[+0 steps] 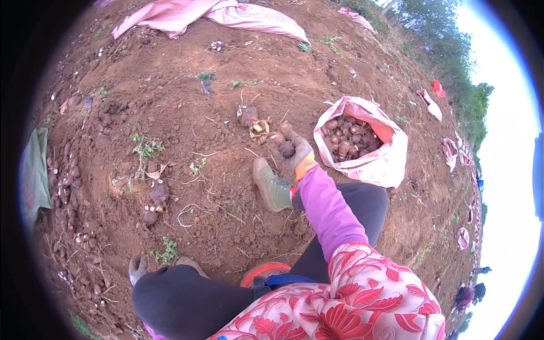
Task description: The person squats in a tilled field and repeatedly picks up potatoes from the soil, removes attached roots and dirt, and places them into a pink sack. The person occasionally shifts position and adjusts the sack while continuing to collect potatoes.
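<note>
My right hand (297,151), in a soiled glove with an orange cuff, is closed around several small brown taro corms (287,148). Just past its fingers, a larger corm (249,115) with roots and a cut stalk lies on the soil. To the right of that hand, an open pink woven sack (393,157) holds many small corms (350,138). My left hand (138,268), also gloved, is low on the left beyond my knee, its fingers near the soil, a little apart, with nothing seen between them. The knee hides part of that hand.
More corms (158,191) lie beside a weed at the left, and a long row of them (72,178) runs along the far left by a pale green sack (36,170). Pink sacks (255,19) lie flat at the top. My green shoe (272,187) stands near the right hand. People are far off at lower right.
</note>
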The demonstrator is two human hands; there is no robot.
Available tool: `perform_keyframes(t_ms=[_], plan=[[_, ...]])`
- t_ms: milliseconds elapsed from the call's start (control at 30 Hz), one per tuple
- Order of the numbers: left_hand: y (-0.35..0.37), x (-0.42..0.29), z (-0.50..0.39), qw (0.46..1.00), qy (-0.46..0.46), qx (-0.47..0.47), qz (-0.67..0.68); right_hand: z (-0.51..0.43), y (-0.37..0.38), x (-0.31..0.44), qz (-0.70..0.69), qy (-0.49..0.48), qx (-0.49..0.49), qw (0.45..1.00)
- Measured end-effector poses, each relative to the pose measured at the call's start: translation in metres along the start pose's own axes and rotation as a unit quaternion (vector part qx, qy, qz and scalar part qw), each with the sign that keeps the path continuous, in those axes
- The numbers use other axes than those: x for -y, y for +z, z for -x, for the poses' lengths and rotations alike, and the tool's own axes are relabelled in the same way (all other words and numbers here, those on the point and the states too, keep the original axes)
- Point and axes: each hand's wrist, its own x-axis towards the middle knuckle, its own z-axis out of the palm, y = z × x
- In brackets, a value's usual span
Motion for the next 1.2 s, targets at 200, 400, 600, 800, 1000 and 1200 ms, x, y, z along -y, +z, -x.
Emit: perform_keyframes(t_ms=[200,400,600,800,1000,1200], plan=[[-0.007,0.092,0.109,0.964,-0.197,-0.069,0.166,-0.056,-0.184,0.135,-0.228,-0.315,-0.231,0.892],[0.002,0.107,0.231,0.910,-0.278,-0.189,0.244,-0.096,-0.087,-0.028,0.112,-0.026,-0.067,0.991],[-0.005,0.077,0.169,0.798,-0.261,-0.326,0.435,0.018,0.041,-0.198,0.378,0.209,0.181,0.884],[0.002,0.059,0.106,0.780,-0.176,-0.377,0.468,0.048,0.062,-0.245,0.481,0.247,0.240,0.806],[0.019,-0.008,0.083,0.976,-0.074,-0.013,0.206,0.038,0.056,-0.274,0.531,0.262,0.280,0.756],[-0.020,0.004,0.070,0.932,-0.106,-0.300,0.173,0.053,0.073,-0.254,0.593,0.213,0.280,0.724]])
